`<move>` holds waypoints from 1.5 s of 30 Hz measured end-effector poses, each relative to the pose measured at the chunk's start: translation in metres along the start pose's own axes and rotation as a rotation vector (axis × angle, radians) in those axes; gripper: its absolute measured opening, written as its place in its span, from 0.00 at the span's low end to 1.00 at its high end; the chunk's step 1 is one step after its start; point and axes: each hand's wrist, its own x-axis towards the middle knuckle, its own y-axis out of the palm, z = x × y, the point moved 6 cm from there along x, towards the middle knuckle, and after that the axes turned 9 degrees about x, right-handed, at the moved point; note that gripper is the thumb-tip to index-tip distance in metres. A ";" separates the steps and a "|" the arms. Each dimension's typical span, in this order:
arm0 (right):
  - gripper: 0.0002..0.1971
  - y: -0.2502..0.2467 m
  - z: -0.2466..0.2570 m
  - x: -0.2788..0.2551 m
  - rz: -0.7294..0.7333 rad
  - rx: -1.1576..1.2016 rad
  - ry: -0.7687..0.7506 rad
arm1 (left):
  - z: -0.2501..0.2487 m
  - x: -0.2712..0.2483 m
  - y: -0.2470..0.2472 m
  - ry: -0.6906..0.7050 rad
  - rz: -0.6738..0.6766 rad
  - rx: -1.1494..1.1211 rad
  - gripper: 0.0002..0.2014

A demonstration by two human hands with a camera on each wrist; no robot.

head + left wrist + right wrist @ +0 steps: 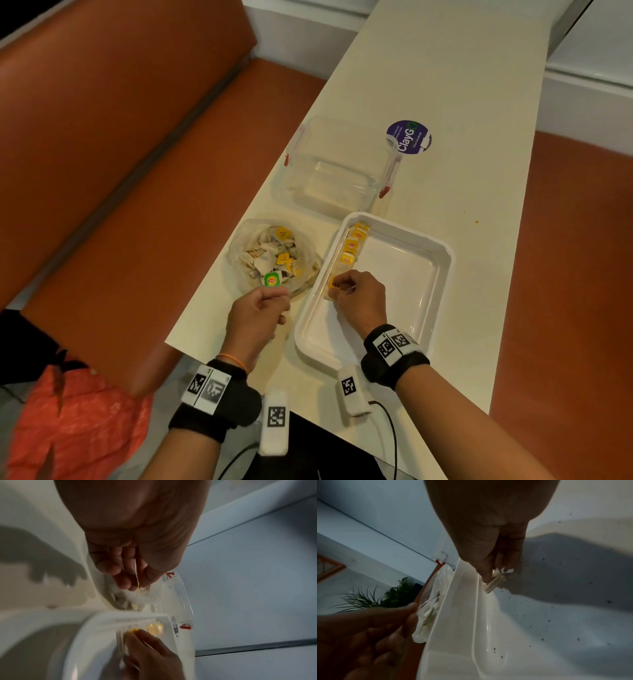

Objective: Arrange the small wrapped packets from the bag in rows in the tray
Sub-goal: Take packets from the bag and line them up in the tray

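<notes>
Two hands work low in the head view. Right hand (359,294) pinches a yellow packet (334,286) at the left wall of the white tray (442,260), at the near end of a row of packets (352,245). Left hand (257,308) pinches a green packet (272,281) at the near edge of the bag (246,233), left of the tray. Above sits a clear box (329,164).

My right hand (359,297) covers most of the yellow packet (334,286) it pinches; its label reads only partly. Motion blurs the tray (96,622) rim.
</notes>
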 end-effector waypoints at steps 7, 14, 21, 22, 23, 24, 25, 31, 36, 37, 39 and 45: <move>0.10 -0.012 0.023 -0.010 0.067 0.075 -0.004 | -0.024 0.045 -0.026 0.309 -0.148 0.558 0.11; 0.14 -0.006 0.045 -0.022 0.250 0.022 0.005 | -0.024 0.062 -0.001 0.381 -0.023 1.037 0.23; 0.14 -0.001 0.047 -0.027 0.315 -0.032 0.009 | -0.061 0.078 -0.001 0.460 -0.152 1.028 0.27; 0.14 -0.001 0.047 -0.027 0.320 -0.035 0.011 | -0.061 0.082 0.004 0.477 -0.133 1.101 0.28; 0.14 -0.001 0.047 -0.027 0.322 -0.040 0.011 | -0.059 0.087 0.009 0.482 -0.105 1.168 0.30; 0.14 -0.002 0.046 -0.027 0.322 -0.046 0.010 | -0.056 0.091 0.013 0.471 -0.070 1.209 0.31; 0.14 -0.002 0.046 -0.026 0.323 -0.051 0.009 | -0.053 0.094 0.016 0.443 -0.030 1.227 0.33; 0.14 -0.007 0.044 -0.022 0.317 -0.038 0.023 | -0.044 0.106 0.017 0.350 0.061 1.209 0.35; 0.13 -0.008 0.042 -0.020 0.310 -0.016 0.042 | -0.046 0.111 0.008 0.363 0.046 1.130 0.23; 0.13 -0.008 0.042 -0.020 0.312 -0.015 0.043 | -0.044 0.110 0.007 0.370 0.047 1.150 0.25; 0.13 -0.007 0.043 -0.020 0.320 -0.020 0.040 | -0.041 0.105 0.010 0.402 0.046 1.217 0.29; 0.13 -0.003 0.044 -0.021 0.330 -0.011 0.041 | -0.045 0.103 0.008 0.416 0.004 1.167 0.23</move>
